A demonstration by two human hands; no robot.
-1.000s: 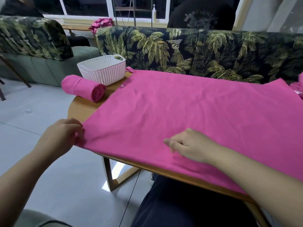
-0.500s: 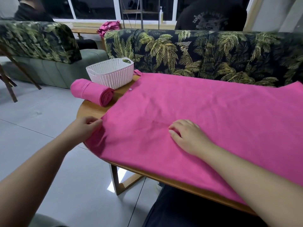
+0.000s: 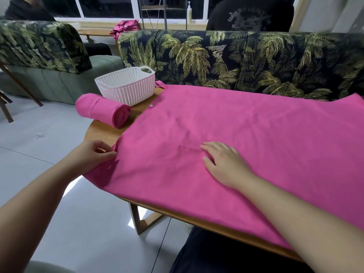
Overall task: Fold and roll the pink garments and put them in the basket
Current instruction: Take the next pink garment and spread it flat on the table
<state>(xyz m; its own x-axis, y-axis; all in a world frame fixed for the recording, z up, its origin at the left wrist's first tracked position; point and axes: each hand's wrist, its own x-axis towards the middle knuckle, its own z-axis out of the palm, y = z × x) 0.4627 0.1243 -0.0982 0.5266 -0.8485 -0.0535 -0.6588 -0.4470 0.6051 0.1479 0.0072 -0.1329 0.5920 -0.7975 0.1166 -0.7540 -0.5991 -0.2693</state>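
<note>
While left hand (image 3: 92, 154) fingers pinch near-left edge of spread pink garment (image 3: 246, 138), right hand (image 3: 224, 164) lies flat, fingers straight, on cloth mid-front. Garment long axis runs left-right across worktop (image 3: 106, 133); fold likely goes rightward. Rolled garment (image 3: 104, 112) beside basket (image 3: 128, 85), far left.

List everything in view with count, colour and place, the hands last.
spread garment: one, pink, flat across the table
rolled garment: one, pink, on the table beside the basket
basket: one, white, table's far left corner
table: one, wooden, under the garments
sofas: two, palm-print, behind
garment pile: one, pink, far table by the window
left hand: pinches the spread garment's edge
right hand: rests flat on it
</note>
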